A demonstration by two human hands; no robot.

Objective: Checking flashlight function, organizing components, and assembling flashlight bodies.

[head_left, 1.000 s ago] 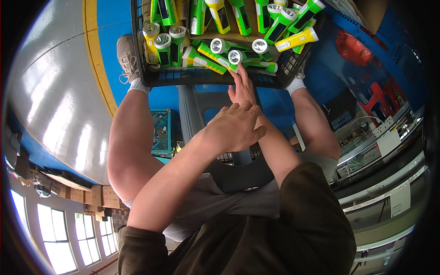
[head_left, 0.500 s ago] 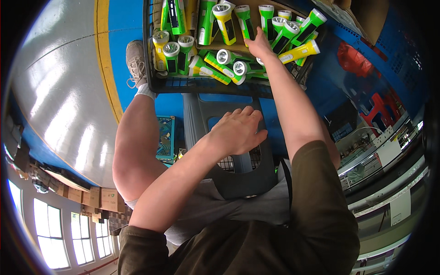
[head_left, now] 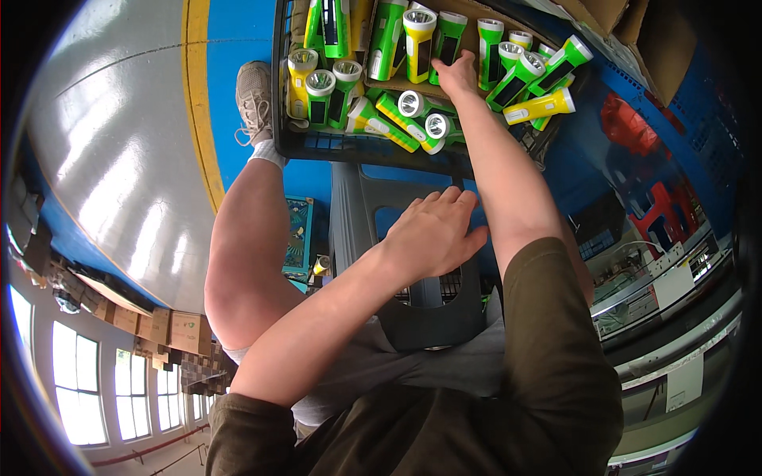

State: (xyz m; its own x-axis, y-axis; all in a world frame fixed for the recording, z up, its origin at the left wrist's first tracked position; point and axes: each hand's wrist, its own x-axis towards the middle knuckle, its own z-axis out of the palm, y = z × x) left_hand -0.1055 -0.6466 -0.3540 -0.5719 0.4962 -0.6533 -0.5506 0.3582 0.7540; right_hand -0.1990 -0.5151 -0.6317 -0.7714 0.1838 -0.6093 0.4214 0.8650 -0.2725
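A black plastic crate in front of me holds many green-and-white and yellow-and-white flashlights. My right hand reaches into it, with thumb and fingers closed around the lower end of a green flashlight whose lens end points away from me. Left of that one, a yellow flashlight stands in the same cardboard box inside the crate. My left hand hovers above a grey plastic stool, palm down, fingers loosely extended, holding nothing.
Loose flashlights lie across the crate's near side, one yellow one at the right. A patterned teal box is on the blue floor beside my left leg. An open cardboard carton stands far right, with a red stool nearer.
The whole view has shifted, so the crate appears farther right. My right hand's thumb has come round the green flashlight's lower end. My left hand stays over the stool.
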